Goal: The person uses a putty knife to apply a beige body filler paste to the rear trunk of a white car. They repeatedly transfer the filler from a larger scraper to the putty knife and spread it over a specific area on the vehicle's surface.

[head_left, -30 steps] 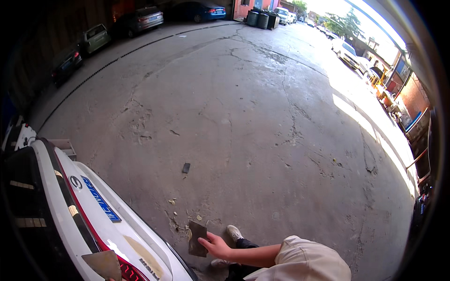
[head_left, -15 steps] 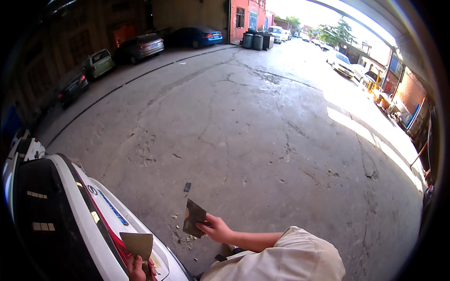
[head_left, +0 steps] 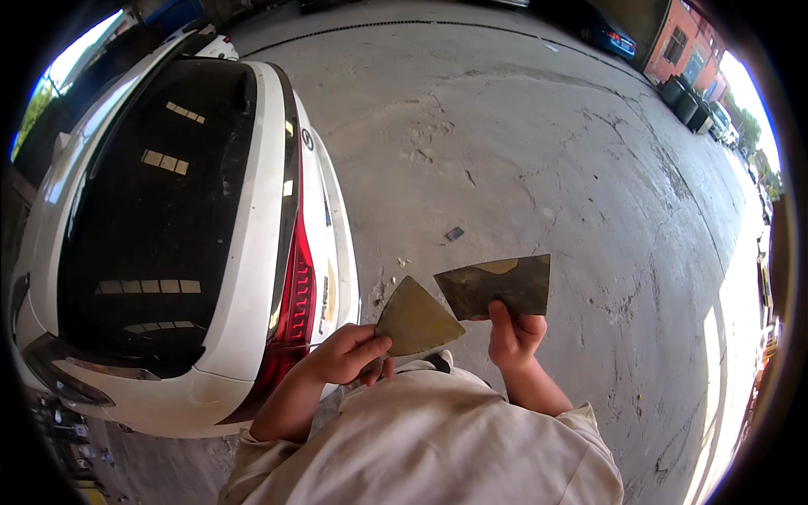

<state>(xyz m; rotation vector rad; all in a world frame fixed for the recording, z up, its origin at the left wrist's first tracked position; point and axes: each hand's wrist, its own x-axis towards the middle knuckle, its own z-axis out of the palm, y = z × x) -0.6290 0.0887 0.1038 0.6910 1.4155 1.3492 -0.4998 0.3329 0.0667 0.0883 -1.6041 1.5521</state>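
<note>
My left hand point(head_left: 347, 353) grips a flat, olive-brown putty spreader point(head_left: 417, 321) by its narrow corner, thumb on top. My right hand point(head_left: 515, 335) pinches a second, darker spreader point(head_left: 523, 282) from below; a pale yellowish smear lies along its upper edge. The two plates are close together in front of my body, with a small gap between them. Left of my left hand stands a white car point(head_left: 220, 370) with a red tail light point(head_left: 299, 290). A beige patch point(head_left: 329, 295) shows on its bodywork beside the light.
A small dark flat piece point(head_left: 455, 234) lies on the cracked concrete floor point(head_left: 539, 177), with pale crumbs point(head_left: 402, 263) near the car. Farther off are a blue car point(head_left: 608, 35), dark barrels point(head_left: 683, 103) and a red building point(head_left: 686, 42).
My view has swung left toward the white car. The spreaders, apart before, have come close together in front of me; my left hand has moved off the car's rear corner. Both hands keep their hold.
</note>
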